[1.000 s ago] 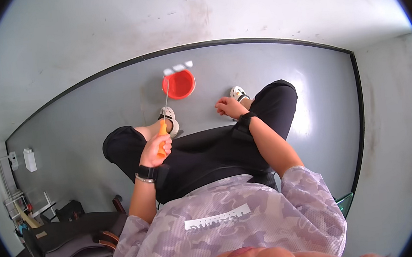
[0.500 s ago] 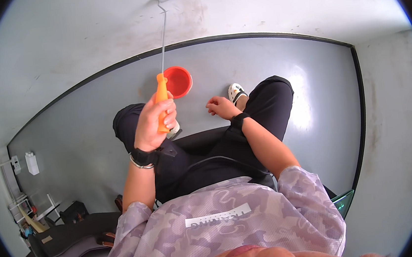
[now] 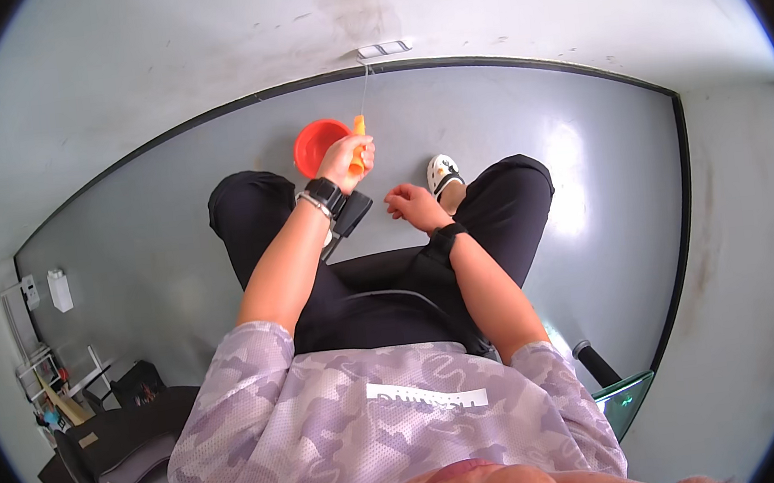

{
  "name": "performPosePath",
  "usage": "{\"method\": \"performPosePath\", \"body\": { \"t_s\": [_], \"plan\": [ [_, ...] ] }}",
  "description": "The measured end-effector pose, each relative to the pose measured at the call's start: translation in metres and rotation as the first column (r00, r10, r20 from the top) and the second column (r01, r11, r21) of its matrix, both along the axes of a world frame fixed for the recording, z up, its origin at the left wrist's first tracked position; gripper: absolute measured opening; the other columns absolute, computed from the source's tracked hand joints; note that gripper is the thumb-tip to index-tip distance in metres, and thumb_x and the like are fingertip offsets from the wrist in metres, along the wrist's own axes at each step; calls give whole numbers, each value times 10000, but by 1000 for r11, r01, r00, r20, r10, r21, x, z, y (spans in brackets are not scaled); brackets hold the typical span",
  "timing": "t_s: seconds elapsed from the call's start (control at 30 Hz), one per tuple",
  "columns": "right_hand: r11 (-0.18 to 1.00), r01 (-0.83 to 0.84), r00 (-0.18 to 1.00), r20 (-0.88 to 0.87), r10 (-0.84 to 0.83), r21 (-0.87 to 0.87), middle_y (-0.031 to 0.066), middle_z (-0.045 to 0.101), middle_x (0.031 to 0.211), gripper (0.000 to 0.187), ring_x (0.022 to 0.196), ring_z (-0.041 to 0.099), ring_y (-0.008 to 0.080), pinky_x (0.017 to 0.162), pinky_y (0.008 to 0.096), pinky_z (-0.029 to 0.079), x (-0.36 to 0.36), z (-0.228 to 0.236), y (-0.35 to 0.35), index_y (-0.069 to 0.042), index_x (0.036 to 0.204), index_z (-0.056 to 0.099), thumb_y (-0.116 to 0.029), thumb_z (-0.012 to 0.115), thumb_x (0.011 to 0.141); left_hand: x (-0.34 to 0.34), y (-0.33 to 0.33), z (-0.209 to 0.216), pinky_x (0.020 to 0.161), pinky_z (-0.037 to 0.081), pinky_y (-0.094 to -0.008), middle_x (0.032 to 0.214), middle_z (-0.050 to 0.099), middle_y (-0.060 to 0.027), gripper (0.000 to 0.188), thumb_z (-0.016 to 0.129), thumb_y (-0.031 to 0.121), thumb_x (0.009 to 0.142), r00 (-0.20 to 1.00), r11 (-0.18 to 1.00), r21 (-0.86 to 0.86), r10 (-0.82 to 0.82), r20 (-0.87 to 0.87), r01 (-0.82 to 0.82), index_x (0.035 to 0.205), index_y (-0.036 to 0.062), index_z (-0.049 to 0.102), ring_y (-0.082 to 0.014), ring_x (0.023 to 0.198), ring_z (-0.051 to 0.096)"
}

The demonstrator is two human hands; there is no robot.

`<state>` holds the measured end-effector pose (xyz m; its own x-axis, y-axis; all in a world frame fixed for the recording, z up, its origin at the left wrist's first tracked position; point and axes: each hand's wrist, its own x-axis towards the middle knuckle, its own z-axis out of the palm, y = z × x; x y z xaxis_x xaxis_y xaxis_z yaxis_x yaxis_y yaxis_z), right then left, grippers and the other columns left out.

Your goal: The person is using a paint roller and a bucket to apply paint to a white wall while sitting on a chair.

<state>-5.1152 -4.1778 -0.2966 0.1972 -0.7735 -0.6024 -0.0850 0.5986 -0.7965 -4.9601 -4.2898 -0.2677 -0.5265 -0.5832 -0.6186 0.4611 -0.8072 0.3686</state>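
My left hand [image 3: 347, 163] is closed round the orange handle of a paint roller [image 3: 359, 146]. From the handle a thin metal rod runs forward to the striped white roller sleeve [image 3: 384, 49], low on the white wall [image 3: 513, 6] just above its dark skirting. Beside and partly behind my left hand, a red bucket [image 3: 315, 148] stands on the grey floor. My right hand [image 3: 416, 207] hangs between my knees with its forearm against my right thigh. Its fingers are loosely bent and hold nothing.
A dark skirting strip [image 3: 482, 63] edges the grey floor [image 3: 590, 222]. A dark chair [image 3: 137, 452] stands at the lower left, near a white box-shaped object [image 3: 59, 290] and a white rack. A green-edged panel [image 3: 626, 400] and a black cylinder [image 3: 596, 363] are at my right side.
The roller sleeve has come down the wall and to the right, close to the skirting. My left hand has moved right and forward with the handle. My right hand has barely moved.
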Motion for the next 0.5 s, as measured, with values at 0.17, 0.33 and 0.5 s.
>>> {"method": "performPosePath", "body": {
  "t_s": [0.17,0.33,0.5],
  "plan": [
    [986,158,986,39,-160,61,78,606,779,224,673,573,128,632,247,453,-28,0,-7,21,938,559,-170,520,828,23,4,69,444,340,-151,652,386,35,85,491,81,847,977,997,73,10,-211,6,873,33,427,-26,503,384],
    [982,184,982,44,-186,47,71,599,771,213,671,563,119,641,241,444,-23,15,7,19,928,557,-167,528,828,103,58,199,379,330,-169,680,367,1,245,430,67,873,987,991,-85,95,-132,-107,1078,-38,348,-36,458,366],
    [998,32,999,33,-31,-46,75,610,775,227,682,577,121,649,252,456,-12,21,16,15,926,562,-187,530,826,121,98,252,341,309,-165,692,366,-33,257,387,56,881,978,941,-275,208,7,-198,1103,-51,316,-41,414,337]
  ]
}}
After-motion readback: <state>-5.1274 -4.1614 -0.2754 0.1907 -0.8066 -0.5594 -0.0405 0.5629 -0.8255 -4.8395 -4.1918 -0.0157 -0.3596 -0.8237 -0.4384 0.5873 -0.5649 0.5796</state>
